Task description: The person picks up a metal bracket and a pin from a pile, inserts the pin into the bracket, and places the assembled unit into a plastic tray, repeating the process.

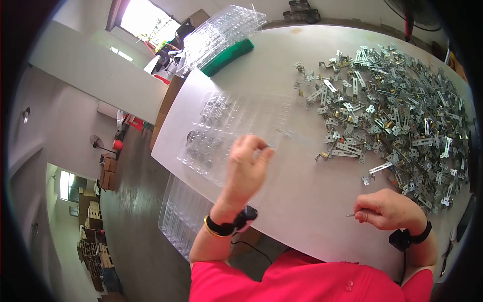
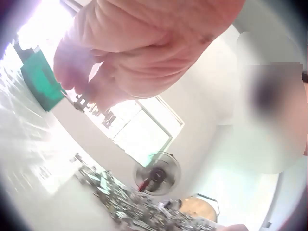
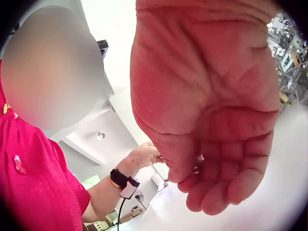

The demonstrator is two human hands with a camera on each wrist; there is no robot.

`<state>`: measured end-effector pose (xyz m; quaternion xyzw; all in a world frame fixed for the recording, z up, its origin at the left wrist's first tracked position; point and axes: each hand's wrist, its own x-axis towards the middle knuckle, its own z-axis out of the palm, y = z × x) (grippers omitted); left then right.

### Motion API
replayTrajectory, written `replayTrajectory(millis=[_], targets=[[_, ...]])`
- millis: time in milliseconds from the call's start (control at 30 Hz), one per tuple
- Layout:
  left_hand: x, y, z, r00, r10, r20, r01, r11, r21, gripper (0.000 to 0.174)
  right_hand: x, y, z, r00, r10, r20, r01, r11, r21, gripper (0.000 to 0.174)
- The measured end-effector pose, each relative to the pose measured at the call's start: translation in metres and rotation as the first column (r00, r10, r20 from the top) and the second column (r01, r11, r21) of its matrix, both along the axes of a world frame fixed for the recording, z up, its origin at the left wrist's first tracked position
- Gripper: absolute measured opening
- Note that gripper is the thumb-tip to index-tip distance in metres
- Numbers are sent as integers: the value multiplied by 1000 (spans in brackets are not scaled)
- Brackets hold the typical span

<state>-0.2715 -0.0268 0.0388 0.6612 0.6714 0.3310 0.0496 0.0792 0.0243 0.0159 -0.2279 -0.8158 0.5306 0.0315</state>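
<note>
In the head view my left hand [image 1: 247,168] is over the near right side of a clear plastic tray [image 1: 261,106]. Its thumb and fingers pinch a small silvery metal bracket [image 2: 83,102], whose cut-out end shows below the fingertips in the left wrist view. Several similar parts [image 1: 204,143] sit in the tray's left-hand slots. Farther right, my right hand [image 1: 388,209] is low over the white table, thumb against curled fingers. A thin metal piece [image 1: 350,215] sticks out from that pinch; the rest of it is hidden by the fingers.
A big heap of loose metal brackets [image 1: 387,110] covers the table's right side. Stacked clear trays [image 1: 221,38] lean by a green block [image 1: 229,57] at the far left edge. More clear trays [image 1: 181,211] stand below the table's near left edge. Tweezers [image 1: 447,254] lie at the right.
</note>
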Motion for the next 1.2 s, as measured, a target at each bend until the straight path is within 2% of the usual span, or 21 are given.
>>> replayTrajectory(millis=[100,167,200,267,367,433,500,567,600,667,1033,1100,1200], targets=[[-69,11,-10,971,225,84,-229,973,32,14,-3,4,-10,993,75,90,-76,997,1,13],[-110,15,-9,923,292,249,-306,952,17,15,-4,7,-19,985,101,143,-103,995,6,16],[-128,17,-7,924,289,251,-305,952,24,15,-6,10,-19,985,99,144,-102,995,13,16],[-161,21,-4,879,402,256,-417,909,7,16,-9,16,-19,976,125,178,-113,990,-79,17],[-195,33,-2,841,472,264,-481,876,-35,18,-13,22,-18,962,153,226,-128,985,-119,18],[-207,45,-7,848,466,253,-468,882,-56,19,-17,24,-18,960,146,241,-123,987,-108,19],[-214,59,-17,854,460,243,-455,887,-80,21,-20,25,-16,956,141,259,-119,988,-98,19],[-212,75,-31,870,455,189,-428,888,-168,21,-23,25,-14,946,64,319,10,974,-225,21],[-210,81,-36,870,453,193,-426,889,-166,21,-22,26,-17,945,62,322,12,975,-221,21],[-206,94,-43,888,457,58,-443,881,-165,18,-17,26,-28,963,25,269,74,933,-351,23],[-211,120,-68,873,470,-130,-487,854,-184,24,-17,24,-25,965,-14,260,116,918,-380,23],[-208,121,-67,863,483,-146,-505,818,-275,26,-18,25,-23,964,-7,267,108,924,-366,23],[-207,123,-71,856,462,-233,-514,813,-275,27,-18,25,-22,963,-3,270,105,925,-365,24]])
